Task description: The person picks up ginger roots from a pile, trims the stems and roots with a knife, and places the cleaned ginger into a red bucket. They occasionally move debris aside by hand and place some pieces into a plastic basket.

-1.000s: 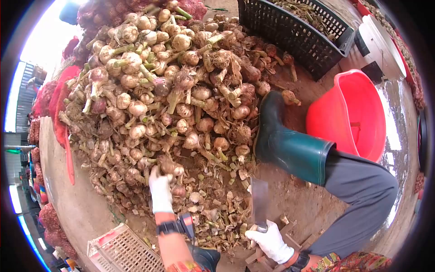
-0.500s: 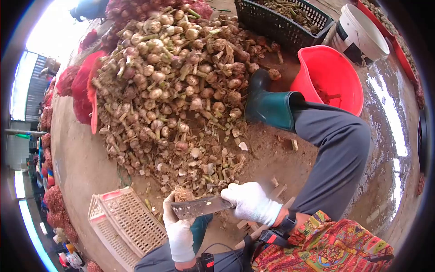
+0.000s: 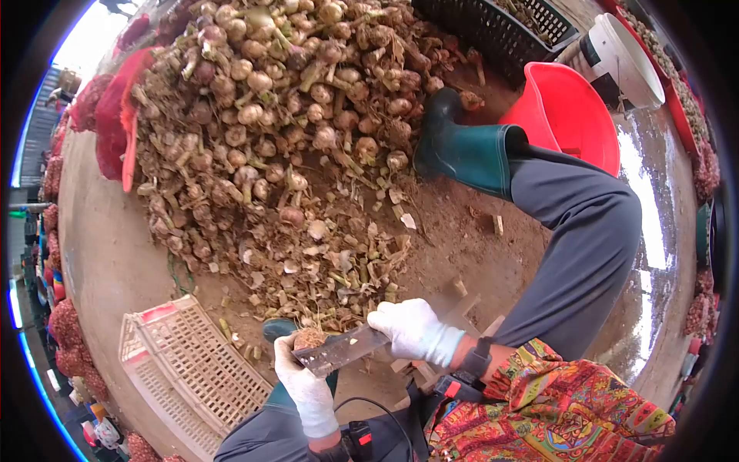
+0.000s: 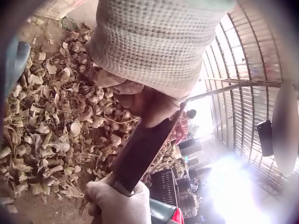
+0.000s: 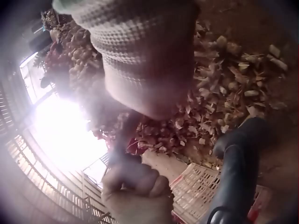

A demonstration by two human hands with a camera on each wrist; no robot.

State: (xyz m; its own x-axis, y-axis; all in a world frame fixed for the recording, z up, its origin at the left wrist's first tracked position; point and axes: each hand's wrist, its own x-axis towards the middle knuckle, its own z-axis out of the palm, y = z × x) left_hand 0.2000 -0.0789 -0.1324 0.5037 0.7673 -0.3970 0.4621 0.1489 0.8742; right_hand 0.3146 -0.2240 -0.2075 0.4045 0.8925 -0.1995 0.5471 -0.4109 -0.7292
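In the head view my gloved left hand [image 3: 305, 385] grips a garlic bulb [image 3: 309, 339] whose rootlets point up. The gloved right hand [image 3: 416, 331] is curled round the handle of a broad knife [image 3: 343, 350], and the blade lies across the bulb, over the left fingers. The left wrist view has the dark blade [image 4: 147, 149] running between the left glove [image 4: 149, 46] and the right glove [image 4: 121, 200]. Both gloves also show in the right wrist view, where the blade is blurred. Beyond the hands spreads a heap of garlic [image 3: 254, 115] with stems on.
Cut stems and peelings [image 3: 339, 262] litter the floor before the hands. A slatted plastic crate [image 3: 196, 362] stands at the left. At the right are a bent leg in a green boot [image 3: 469, 154], a red tub [image 3: 577, 115], a white bucket [image 3: 623, 61] and a black crate [image 3: 493, 35].
From the heap, the left hand has come back toward the body with a bulb. The right hand has brought the knife from upright to across that bulb. The head view has shifted.
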